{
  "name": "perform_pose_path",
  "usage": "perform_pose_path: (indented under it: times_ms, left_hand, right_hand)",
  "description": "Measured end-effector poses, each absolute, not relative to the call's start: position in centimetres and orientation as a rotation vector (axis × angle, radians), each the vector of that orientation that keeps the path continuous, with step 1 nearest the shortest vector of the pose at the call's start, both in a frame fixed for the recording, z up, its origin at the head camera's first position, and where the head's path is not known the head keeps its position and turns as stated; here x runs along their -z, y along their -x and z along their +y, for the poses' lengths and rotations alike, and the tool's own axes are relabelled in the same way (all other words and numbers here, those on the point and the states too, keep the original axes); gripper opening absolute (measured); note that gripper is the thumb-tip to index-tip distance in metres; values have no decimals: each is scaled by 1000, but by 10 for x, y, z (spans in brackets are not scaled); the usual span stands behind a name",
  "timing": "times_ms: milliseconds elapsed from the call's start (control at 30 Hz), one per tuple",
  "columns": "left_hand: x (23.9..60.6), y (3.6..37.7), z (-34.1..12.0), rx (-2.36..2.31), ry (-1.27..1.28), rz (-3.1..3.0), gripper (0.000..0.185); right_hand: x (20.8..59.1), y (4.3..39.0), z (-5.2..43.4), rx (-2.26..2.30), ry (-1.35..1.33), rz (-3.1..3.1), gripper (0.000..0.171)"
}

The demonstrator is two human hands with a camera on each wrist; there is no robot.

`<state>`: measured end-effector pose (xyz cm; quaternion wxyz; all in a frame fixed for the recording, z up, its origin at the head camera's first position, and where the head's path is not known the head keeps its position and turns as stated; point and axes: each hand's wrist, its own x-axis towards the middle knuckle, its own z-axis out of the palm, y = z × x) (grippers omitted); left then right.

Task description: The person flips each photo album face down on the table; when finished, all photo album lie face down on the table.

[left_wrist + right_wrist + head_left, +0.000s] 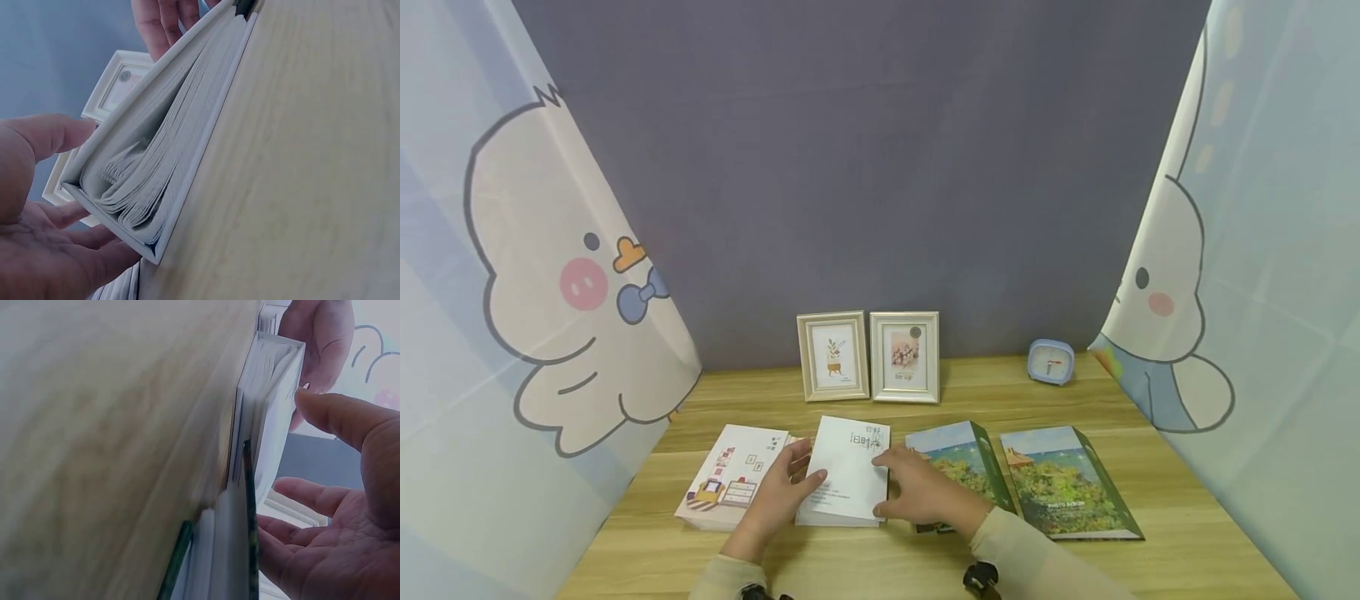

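Note:
A white photo album (848, 475) with dark lettering lies at the middle of the table, between both hands. On its left is my left hand (781, 493), fingers along the spine side and thumb over the cover's edge. The left wrist view shows the album's pages (169, 144) fanned between the covers, with that hand's fingers beside the spine. My right hand (922, 493) flanks the album's right side, thumb near its front corner and index fingertip at the cover. In the right wrist view, this hand's fingers (319, 497) are spread and nearly straight.
Left of the hands lies a white album (737, 479) with a furniture drawing. Two green landscape albums (958, 467) (1067, 483) lie to the right, the nearer one partly under my right forearm. Behind stand two picture frames (833, 357) (905, 358) and a small blue clock (1051, 362).

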<state>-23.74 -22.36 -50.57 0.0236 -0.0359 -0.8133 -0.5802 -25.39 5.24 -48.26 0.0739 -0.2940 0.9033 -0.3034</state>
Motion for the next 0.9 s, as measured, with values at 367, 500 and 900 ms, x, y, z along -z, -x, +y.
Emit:
perform_pose_path:
  times_ms: [367, 500, 900]
  left_hand:
    - [510, 241, -228, 1713, 110, -2599, 62]
    - [510, 241, -228, 1726, 105, -2586, 58]
    - [508, 240, -226, 1753, 83, -2590, 54]
  right_hand:
    - [482, 251, 40, 844, 842, 2677, 75]
    - [484, 253, 38, 822, 883, 2678, 76]
    - [481, 252, 37, 823, 905, 2665, 79]
